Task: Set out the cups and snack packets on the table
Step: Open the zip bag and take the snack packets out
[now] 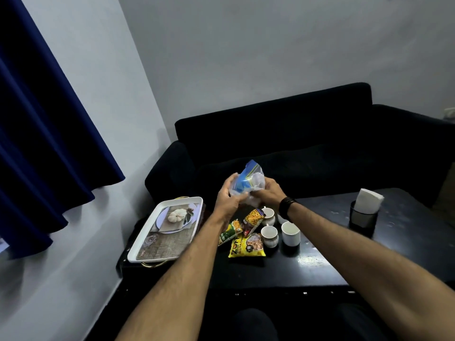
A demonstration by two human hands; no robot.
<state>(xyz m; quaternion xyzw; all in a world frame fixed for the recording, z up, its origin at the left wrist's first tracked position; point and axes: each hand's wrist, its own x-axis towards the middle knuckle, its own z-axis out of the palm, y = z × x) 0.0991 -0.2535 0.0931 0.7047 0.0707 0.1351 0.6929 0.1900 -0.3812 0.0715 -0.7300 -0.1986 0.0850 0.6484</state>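
Observation:
Both hands hold a clear plastic bag with a blue strip (251, 179) in the air above the black table (320, 262). My left hand (229, 198) grips its left side and my right hand (269, 193) its right side. Below them lie three snack packets: a yellow one (247, 246), a green one (230, 232) and a red-and-yellow one (253, 220). Several white cups stand right of the packets, among them one (269, 236), another (290, 233) and a third (268, 215) partly behind my right wrist.
A white printed tray (167, 230) rests on a low stand at the table's left end. A black holder with white napkins (365, 207) stands at the table's far right. A dark sofa (295, 134) lies behind, a blue curtain (44, 119) to the left.

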